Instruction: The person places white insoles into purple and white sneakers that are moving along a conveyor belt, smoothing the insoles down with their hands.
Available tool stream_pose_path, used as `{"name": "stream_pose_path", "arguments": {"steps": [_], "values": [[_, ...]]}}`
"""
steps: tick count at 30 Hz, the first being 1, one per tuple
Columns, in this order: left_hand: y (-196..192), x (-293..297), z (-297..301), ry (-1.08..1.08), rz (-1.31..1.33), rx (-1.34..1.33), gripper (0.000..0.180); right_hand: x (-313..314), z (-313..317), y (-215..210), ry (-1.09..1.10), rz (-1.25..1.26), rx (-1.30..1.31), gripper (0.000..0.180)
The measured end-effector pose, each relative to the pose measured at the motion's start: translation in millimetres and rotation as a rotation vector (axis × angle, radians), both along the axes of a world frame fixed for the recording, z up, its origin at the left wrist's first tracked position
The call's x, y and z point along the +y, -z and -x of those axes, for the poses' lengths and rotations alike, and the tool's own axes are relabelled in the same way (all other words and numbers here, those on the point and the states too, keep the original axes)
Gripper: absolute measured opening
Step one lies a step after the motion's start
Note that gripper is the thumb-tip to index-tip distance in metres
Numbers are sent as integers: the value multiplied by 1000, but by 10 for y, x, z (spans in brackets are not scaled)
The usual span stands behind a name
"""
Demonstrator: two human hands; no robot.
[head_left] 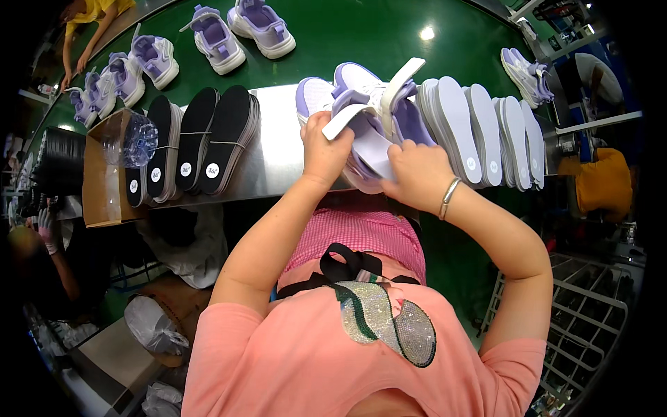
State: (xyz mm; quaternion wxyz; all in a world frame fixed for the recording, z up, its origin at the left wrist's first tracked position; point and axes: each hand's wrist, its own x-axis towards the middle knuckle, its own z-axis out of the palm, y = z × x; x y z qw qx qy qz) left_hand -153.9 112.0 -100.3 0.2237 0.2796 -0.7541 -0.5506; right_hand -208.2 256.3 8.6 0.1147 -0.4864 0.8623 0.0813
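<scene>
Several pairs of lavender and white sneakers (pixel 132 69) sat on a green conveyor belt (pixel 347 35) running across the top of the view, where another person in a yellow top (pixel 87 14) leaned over the far left end. Nearer, at the left, an open cardboard box (pixel 104 174) held a clear plastic bottle (pixel 135 139). Just to its right, bundles of black insoles (pixel 201 139) stood on edge in a row on a shiny metal shelf (pixel 278 153).

At the centre, the person wearing the camera, dressed in a coral shirt with a pink checked apron, held a lavender sneaker (pixel 368 118) over the shelf with both hands. The left hand (pixel 323 149) was closed around the shoe's left side, its fingers curled over the edge near a white strap (pixel 347 119) and the thumb pressed against the shoe. The right hand (pixel 417 174), with a silver bangle (pixel 449 197) on the wrist, was curled against the right side of the shoe, its fingertips tucked down into the opening; what they pinched could not be seen. A second white strap (pixel 399 80) stuck upward from the shoe.

Directly to the right of the shoe, a row of pale lavender insoles (pixel 479 132) leaned on edge along the shelf. Farther right, one more pair of lavender sneakers (pixel 524 73) lay on the belt. At the lower right stood a white wire rack (pixel 583 313).
</scene>
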Motion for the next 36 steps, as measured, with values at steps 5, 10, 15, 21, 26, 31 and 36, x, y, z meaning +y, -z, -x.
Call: {"name": "stream_pose_path", "arguments": {"steps": [5, 10, 15, 21, 26, 31, 36], "values": [[34, -24, -5, 41, -34, 45, 32, -199, 75, 140, -145, 137, -9, 12], [-8, -20, -11, 71, 122, 47, 33, -408, 173, 525, -182, 112, -68, 11], [25, -63, -62, 103, 143, 44, 38, -593, 248, 542, -107, -143, -285, 13], [29, -82, -38, 132, 232, 24, 41, -802, 409, 634, -246, -395, -450, 21], [-17, -83, -43, 137, 260, 8, 43, -814, 353, 641, -205, -317, -319, 22], [-17, -85, -12, 140, 256, -25, 42, -756, 295, 581, -172, -228, -207, 22], [58, -81, -8, 93, 216, 31, 39, -747, 349, 437, -186, -443, -382, 22]]}}
